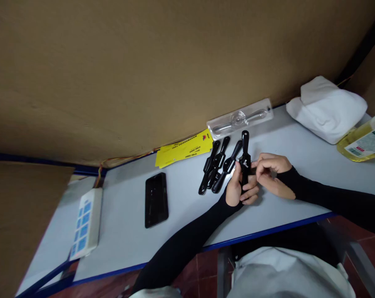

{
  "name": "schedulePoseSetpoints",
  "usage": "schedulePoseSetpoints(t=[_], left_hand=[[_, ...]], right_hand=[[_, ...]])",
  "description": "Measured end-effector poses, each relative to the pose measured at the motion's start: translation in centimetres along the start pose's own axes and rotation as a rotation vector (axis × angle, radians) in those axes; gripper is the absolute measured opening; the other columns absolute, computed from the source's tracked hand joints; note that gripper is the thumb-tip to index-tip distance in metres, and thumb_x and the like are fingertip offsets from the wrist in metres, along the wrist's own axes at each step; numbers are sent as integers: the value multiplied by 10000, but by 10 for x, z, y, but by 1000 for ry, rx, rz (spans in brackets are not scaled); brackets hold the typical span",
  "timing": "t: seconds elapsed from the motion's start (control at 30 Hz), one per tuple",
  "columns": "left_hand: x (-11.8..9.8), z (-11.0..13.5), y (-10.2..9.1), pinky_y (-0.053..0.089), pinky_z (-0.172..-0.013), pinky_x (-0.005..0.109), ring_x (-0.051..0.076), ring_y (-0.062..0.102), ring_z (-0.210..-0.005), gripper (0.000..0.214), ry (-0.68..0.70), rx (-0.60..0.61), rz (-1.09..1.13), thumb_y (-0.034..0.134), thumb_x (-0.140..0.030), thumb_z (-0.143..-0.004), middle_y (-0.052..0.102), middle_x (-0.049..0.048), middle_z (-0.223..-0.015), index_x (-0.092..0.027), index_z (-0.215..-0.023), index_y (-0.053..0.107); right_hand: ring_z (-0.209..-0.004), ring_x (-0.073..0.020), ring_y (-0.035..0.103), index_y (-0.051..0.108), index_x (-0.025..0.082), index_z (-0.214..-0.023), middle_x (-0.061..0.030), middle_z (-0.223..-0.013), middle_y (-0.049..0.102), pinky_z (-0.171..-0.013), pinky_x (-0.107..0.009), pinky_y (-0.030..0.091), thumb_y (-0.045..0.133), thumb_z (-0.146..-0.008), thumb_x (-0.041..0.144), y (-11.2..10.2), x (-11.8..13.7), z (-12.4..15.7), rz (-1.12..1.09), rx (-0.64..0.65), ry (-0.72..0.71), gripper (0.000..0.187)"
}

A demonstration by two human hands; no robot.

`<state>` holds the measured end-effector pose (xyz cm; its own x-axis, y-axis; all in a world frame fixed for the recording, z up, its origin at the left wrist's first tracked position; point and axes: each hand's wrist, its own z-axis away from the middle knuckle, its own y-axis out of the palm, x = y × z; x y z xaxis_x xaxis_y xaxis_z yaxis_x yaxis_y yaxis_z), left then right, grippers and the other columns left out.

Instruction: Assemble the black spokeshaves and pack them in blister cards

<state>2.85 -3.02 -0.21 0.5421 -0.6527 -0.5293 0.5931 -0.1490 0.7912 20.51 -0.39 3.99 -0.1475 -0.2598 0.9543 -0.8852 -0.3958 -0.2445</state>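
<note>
Seemingly light and rigid, the black plastic handle (245,163) stands clasped in the left hand (237,190) while the right hand (272,174) pinches its middle fitting.

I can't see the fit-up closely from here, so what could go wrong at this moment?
The small metal part pinched by the right hand could slip from its fingers and roll off the table edge, which is close. The left hand holds the black tool upright; it could tip into the loose black tools beside it. Fingers might get pinched.
</note>
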Motion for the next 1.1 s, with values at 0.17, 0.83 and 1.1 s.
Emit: schedulePoseSetpoints(t=[0.17,0.83,1.1], left_hand=[[0,-1,0,237,-280,163,37,155,-293,741,18,27,-17,385,-833,-970,365,-103,-510,-141,-997,650],[0,0,2,257,-286,151,39,158,-305,664,66,48,-3,489,-804,-955,391,-102,-529,-194,-1147,665],[-1,1,2,243,-281,163,44,148,-303,705,48,-2,4,405,-801,-986,386,-95,-523,-165,-1163,652]], right_hand=[[-605,-72,471,783,199,-986,-4,-896,589,-512,-218,370,652,-774,133,2,0,1,-49,18,52,257],[-579,-70,436,760,215,-1167,0,-905,603,-496,-208,372,688,-734,166,1,-9,-2,-43,-14,108,441],[-666,-111,499,727,191,-806,-26,-860,587,-534,-226,386,659,-785,172,-2,-3,2,-15,-18,28,74]])
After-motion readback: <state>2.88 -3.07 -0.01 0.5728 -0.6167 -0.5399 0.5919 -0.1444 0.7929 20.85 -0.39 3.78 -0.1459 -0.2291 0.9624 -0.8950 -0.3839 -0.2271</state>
